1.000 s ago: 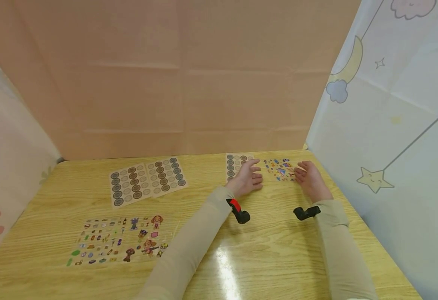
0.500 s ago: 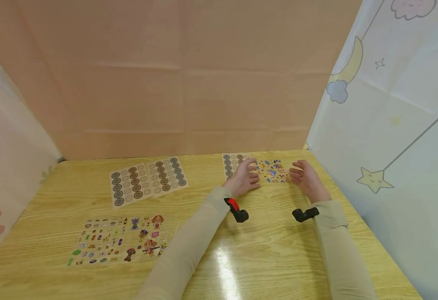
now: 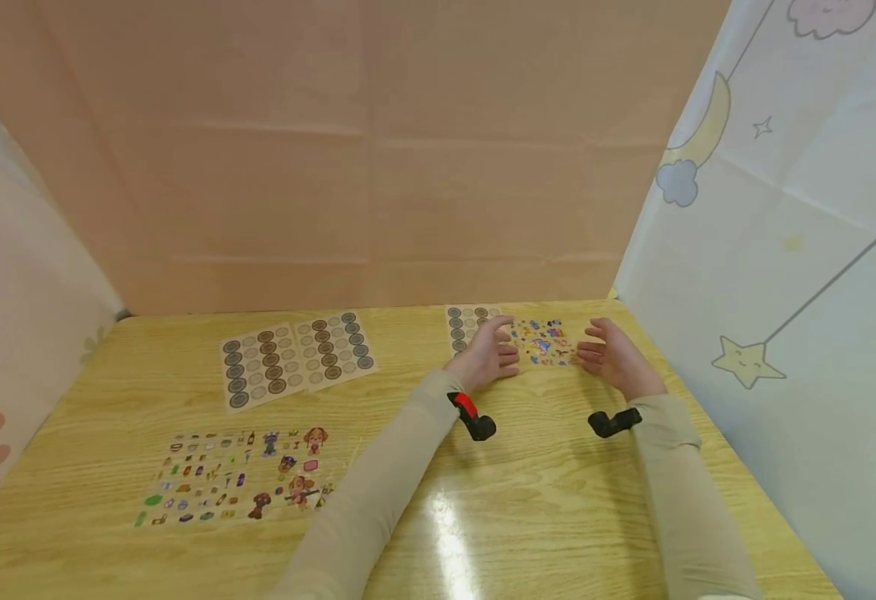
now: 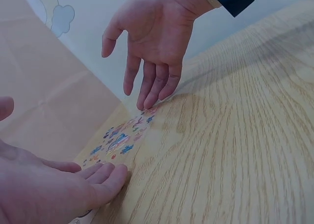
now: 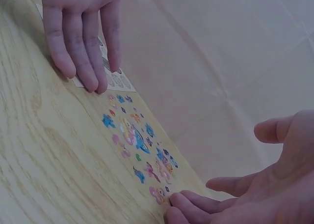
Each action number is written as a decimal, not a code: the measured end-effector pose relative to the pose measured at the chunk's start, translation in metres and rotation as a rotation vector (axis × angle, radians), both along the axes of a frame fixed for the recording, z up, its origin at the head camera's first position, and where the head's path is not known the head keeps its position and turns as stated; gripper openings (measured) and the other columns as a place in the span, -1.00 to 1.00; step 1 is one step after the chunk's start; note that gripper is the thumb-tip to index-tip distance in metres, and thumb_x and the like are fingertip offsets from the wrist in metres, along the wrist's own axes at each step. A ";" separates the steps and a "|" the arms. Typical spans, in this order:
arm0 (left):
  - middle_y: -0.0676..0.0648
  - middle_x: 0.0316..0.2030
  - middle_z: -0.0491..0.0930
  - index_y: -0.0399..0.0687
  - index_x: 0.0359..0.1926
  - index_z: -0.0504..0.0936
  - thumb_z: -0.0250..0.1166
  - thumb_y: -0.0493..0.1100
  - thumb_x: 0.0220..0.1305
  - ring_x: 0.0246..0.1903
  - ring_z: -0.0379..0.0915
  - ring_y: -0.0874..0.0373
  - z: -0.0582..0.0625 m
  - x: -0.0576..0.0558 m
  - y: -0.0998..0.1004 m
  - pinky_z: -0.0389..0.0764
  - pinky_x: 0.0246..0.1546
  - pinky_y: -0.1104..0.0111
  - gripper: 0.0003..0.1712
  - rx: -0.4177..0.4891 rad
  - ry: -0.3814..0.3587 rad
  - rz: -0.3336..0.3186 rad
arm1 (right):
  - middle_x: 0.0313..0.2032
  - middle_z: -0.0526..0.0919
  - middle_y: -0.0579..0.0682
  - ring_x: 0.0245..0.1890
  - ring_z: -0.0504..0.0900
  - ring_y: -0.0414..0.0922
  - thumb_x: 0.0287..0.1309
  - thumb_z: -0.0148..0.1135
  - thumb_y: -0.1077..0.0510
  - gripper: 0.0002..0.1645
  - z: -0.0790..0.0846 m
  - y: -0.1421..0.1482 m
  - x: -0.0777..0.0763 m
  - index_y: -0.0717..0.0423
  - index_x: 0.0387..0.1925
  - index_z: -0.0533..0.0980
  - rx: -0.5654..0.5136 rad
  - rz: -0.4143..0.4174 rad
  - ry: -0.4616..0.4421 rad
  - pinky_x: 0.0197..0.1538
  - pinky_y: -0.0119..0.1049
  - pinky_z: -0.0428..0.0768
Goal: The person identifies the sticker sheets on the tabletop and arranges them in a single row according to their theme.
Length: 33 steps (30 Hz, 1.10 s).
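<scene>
1. Sticker sheet (image 3: 543, 343), small, clear and dotted with blue, pink and orange figures, lies flat on the desk (image 3: 543, 517) near its far right corner, between the two hands.
2. Left hand (image 3: 487, 358) is at the sheet's left end, its fingers loosely extended and gripping nothing, the thumb held apart from them.
3. Right hand (image 3: 620, 358) is at the opposite end, palm turned toward the left one; its fingers are also relaxed, slightly bent and free of any grip.
4. Fingertips of both hands come down close to the sheet's ends; the wrist views are dim, so whether they touch it or hang just above it I cannot quite tell.
5. Beside the sheet's left end, partly hidden by the left hand, is a pale card (image 3: 468, 327) printed with rows of coin-like circles.
6. Farther left, two similar pale sheets (image 3: 335, 350) lie side by side at a slight angle, their inner edges meeting.
7. Nearer the person, at the left, lies a larger clear sheet (image 3: 240, 480) bearing cartoon pups and many tiny items.
8. Beige sleeves (image 3: 377, 500) cover both arms, and each wrist carries a black camera (image 3: 614, 422).
9. Behind the desk hangs a tan backdrop (image 3: 362, 167).
</scene>
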<state>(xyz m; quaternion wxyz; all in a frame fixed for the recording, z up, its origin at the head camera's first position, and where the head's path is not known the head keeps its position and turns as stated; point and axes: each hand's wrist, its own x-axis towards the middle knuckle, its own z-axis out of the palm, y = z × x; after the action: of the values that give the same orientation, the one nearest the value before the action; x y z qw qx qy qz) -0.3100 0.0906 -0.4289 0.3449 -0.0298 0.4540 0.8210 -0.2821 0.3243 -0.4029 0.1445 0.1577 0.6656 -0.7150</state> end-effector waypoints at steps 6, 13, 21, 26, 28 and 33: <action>-0.43 0.34 0.06 -0.31 0.47 -0.12 0.15 0.15 0.29 0.35 -0.01 -0.25 0.003 0.001 0.001 0.16 0.32 0.03 0.00 0.000 -0.019 0.039 | 0.43 -0.16 0.31 0.28 0.14 0.12 0.42 -0.33 -0.24 -0.10 0.004 0.002 0.000 0.19 0.48 -0.33 0.056 0.023 -0.013 0.33 -0.07 0.17; -0.15 -0.13 0.20 -0.28 0.48 -0.20 0.13 0.14 0.32 -0.28 0.01 0.08 0.013 0.001 0.003 -0.01 -0.26 0.25 0.01 -0.069 0.027 0.038 | 0.42 -0.16 0.35 0.29 0.10 0.15 0.42 -0.33 -0.26 -0.06 0.004 0.002 -0.002 0.25 0.47 -0.34 0.103 0.052 0.010 0.33 -0.03 0.15; -0.37 0.43 -0.11 -0.31 0.47 -0.23 0.07 0.23 0.32 0.41 -0.14 -0.18 0.010 -0.003 0.006 -0.02 0.38 0.06 0.04 -0.117 0.014 -0.052 | 0.42 -0.11 0.37 0.36 0.03 0.17 0.39 -0.30 -0.30 0.00 0.005 -0.002 -0.005 0.29 0.46 -0.35 0.107 0.079 -0.024 0.35 -0.01 0.14; -0.38 0.42 -0.10 -0.31 0.47 -0.23 0.06 0.23 0.32 0.41 -0.12 -0.17 0.007 -0.005 0.005 -0.02 0.38 0.05 0.04 -0.095 0.006 -0.071 | 0.41 -0.08 0.32 0.28 0.18 0.09 0.39 -0.27 -0.30 -0.01 0.005 -0.004 -0.008 0.26 0.47 -0.33 0.035 0.072 -0.063 0.34 -0.08 0.17; -0.38 0.42 -0.10 -0.32 0.47 -0.23 0.06 0.23 0.33 0.41 -0.13 -0.17 0.007 -0.005 0.005 -0.02 0.38 0.04 0.04 -0.093 0.008 -0.075 | 0.40 -0.06 0.28 0.21 0.25 0.02 0.39 -0.26 -0.28 -0.02 0.005 -0.005 -0.009 0.26 0.47 -0.32 0.014 0.064 -0.076 0.33 -0.11 0.19; -0.37 0.43 -0.12 -0.32 0.47 -0.24 0.08 0.24 0.32 0.41 -0.16 -0.17 0.008 -0.004 0.004 -0.04 0.38 0.03 0.06 -0.086 0.010 -0.082 | 0.37 0.01 0.23 0.14 0.31 -0.02 0.40 -0.25 -0.25 -0.06 0.007 -0.007 -0.011 0.30 0.46 -0.24 0.012 0.047 -0.064 0.33 -0.13 0.21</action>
<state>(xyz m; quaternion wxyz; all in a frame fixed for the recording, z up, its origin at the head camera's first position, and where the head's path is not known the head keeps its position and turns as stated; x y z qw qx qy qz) -0.3141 0.0949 -0.4212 0.3744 -0.0218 0.4915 0.7860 -0.2926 0.3172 -0.3961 0.1815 0.1659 0.6683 -0.7021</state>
